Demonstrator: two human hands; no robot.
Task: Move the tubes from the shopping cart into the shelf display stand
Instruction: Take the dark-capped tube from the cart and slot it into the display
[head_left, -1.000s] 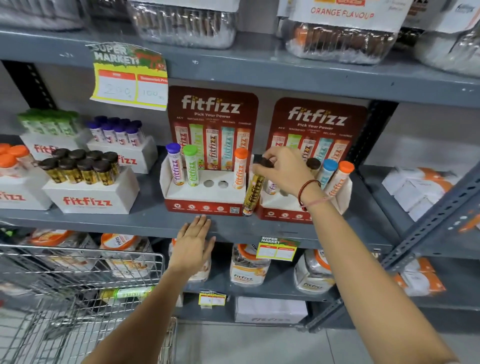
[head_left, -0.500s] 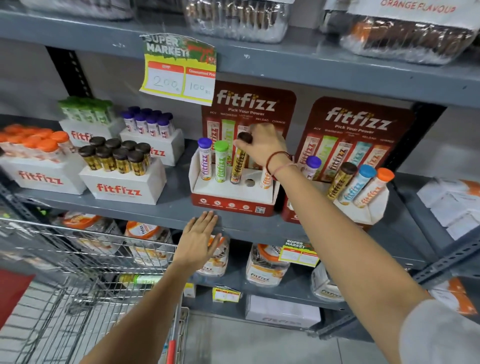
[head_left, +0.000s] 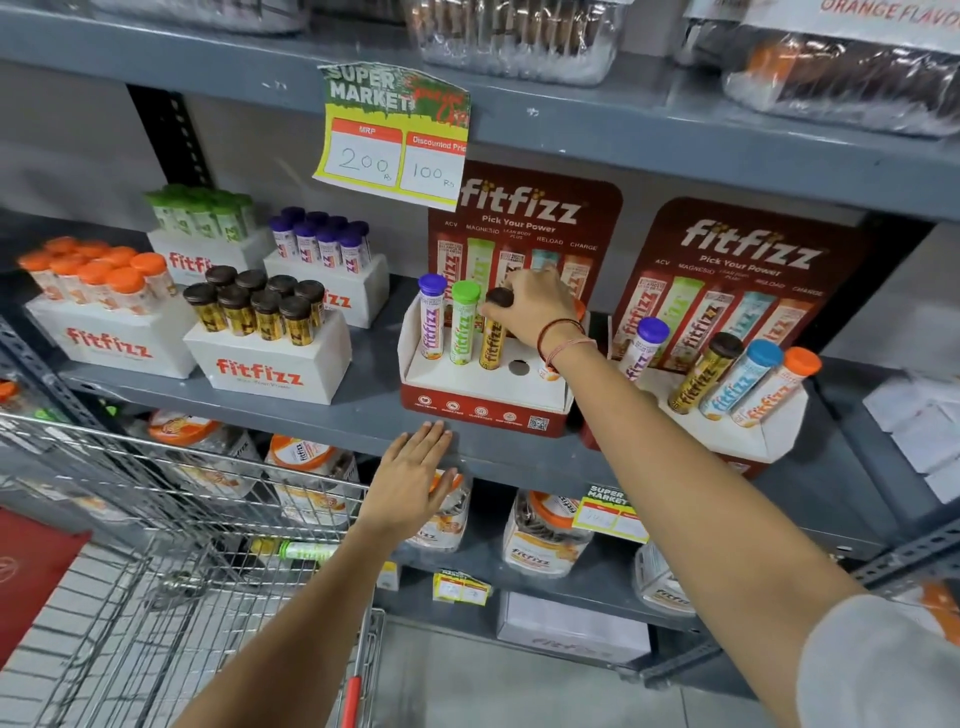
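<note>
My right hand (head_left: 537, 306) grips the dark cap of a yellow tube (head_left: 492, 340) that stands in the third hole of the left red display stand (head_left: 483, 402). A purple-capped tube (head_left: 431, 325) and a green-capped tube (head_left: 462, 325) stand to its left. One hole (head_left: 518, 367) to its right is bare. My left hand (head_left: 413, 475) rests flat, fingers spread, on the front edge of the grey shelf (head_left: 332, 421). In the wire shopping cart (head_left: 156, 571) lies a green-capped tube (head_left: 306, 551).
A second red display stand (head_left: 748, 436) to the right holds several tubes. White boxes of brown-capped (head_left: 267, 358), orange-capped (head_left: 104, 343), purple-capped and green-capped tubes fill the shelf's left. A price sign (head_left: 395, 135) hangs from the shelf above. Jars sit on the lower shelf.
My right hand carried the yellow tube from the right stand over to the left stand and lowered it into a hole. The view shifted left. My left hand stayed on the shelf edge.
</note>
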